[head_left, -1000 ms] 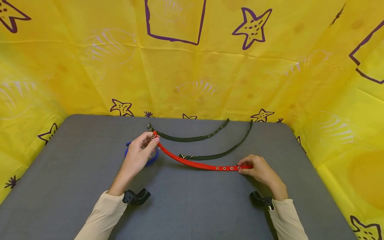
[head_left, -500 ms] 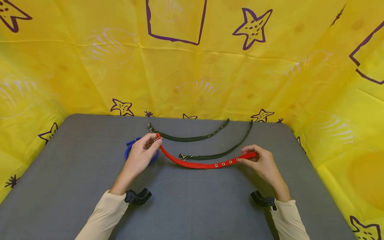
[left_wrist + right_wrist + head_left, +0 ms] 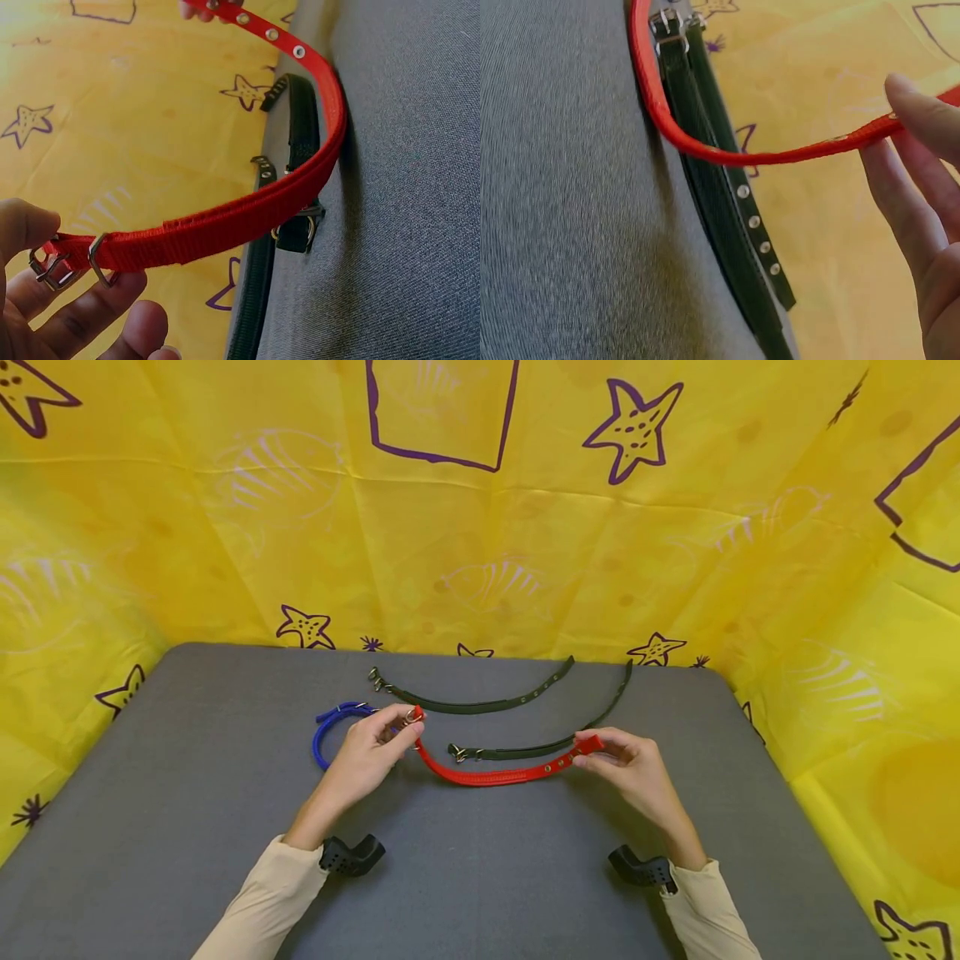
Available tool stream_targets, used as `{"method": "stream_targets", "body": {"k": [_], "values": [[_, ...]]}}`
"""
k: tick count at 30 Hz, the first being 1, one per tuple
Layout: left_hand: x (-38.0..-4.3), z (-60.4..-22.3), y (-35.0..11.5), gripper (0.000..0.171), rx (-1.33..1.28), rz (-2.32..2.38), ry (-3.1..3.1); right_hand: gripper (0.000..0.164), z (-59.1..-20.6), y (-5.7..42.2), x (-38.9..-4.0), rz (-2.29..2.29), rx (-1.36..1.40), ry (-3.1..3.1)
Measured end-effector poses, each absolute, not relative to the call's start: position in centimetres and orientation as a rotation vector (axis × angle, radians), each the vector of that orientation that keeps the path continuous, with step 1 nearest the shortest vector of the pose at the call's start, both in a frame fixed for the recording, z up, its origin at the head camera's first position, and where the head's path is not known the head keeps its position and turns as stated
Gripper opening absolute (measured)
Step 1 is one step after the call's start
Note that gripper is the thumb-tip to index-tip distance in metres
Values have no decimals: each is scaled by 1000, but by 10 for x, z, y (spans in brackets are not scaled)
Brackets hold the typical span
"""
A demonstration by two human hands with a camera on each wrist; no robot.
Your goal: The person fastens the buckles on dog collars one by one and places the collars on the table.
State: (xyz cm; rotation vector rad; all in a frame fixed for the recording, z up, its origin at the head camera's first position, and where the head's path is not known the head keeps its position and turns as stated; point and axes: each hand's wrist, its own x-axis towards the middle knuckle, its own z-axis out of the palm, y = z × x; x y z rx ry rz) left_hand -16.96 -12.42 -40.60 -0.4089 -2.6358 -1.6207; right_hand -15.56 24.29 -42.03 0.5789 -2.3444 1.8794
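Observation:
Between the two hands a red collar (image 3: 487,777) with metal eyelets sags in a curve. My left hand (image 3: 365,753) pinches its buckle end; in the left wrist view the metal buckle (image 3: 54,270) and a D-ring (image 3: 97,259) show at the fingers. The eyelet end is pinched between thumb and fingers of my right hand (image 3: 628,770), the tip sticking up past them. Just behind the red collar lies a dark green collar (image 3: 525,752), and farther back a second green collar (image 3: 465,707). A blue collar (image 3: 322,747), looped round, lies partly hidden behind my left hand.
Everything lies on a grey cloth-covered table (image 3: 480,893). Yellow printed sheeting (image 3: 480,527) stands along its back and both sides. A black wrist mount (image 3: 352,856) is on the left wrist, another black wrist mount (image 3: 641,867) on the right.
Both hands have come closer together, the left moving right and the right moving left and up. The red collar bends more deeply, and more of the blue collar shows.

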Motion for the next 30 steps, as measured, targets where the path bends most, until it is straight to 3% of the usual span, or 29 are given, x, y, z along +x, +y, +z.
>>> {"method": "stream_targets", "body": {"k": [8,30], "values": [[-169,-409,-121,23,-479,-1630,-2692,19,-419,236,-152,1775,661,-2365],[-158,-415,-100,20,-608,-1600,-2614,17,-420,211,-142,1702,822,-2408]]}}
